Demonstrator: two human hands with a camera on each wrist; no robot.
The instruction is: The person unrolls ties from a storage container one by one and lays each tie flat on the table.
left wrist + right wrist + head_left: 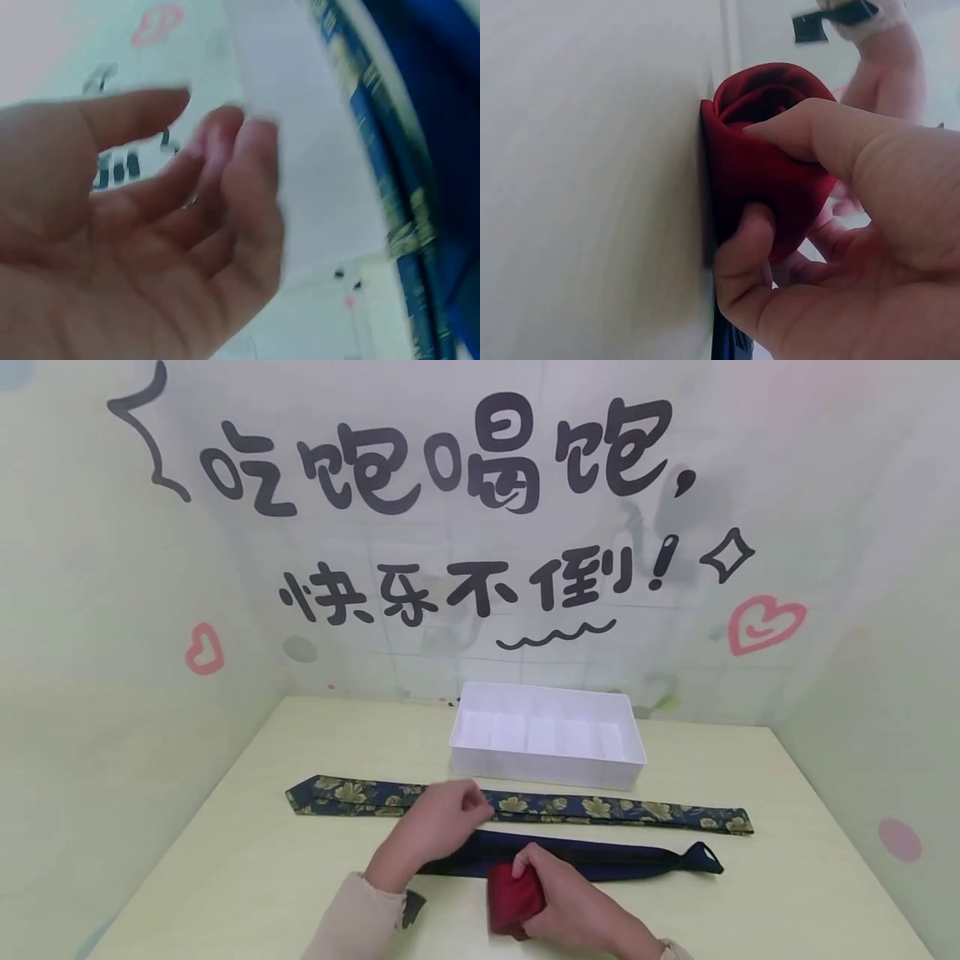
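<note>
A red necktie (pixel 514 900), rolled up, is in my right hand (pixel 573 902) at the near side of the table. In the right wrist view the thumb and fingers grip the roll (pixel 769 180), and its coiled layers show at one end. My left hand (pixel 441 822) is raised over the ties with fingers loosely bent. The left wrist view shows nothing in that hand (pixel 172 225). A dark blue necktie (pixel 622 860) lies lengthwise behind the red roll, partly hidden by both hands. Farther back lies a navy necktie with gold flowers (pixel 600 807), partly covered by the left hand.
A white plastic box (pixel 547 770) with raised ribs or dividers inside stands behind the ties. The pale table (pixel 247 860) is enclosed by a printed curtain (pixel 420 535) at the back and sides. A dark strap piece (pixel 412 908) shows at the left wrist.
</note>
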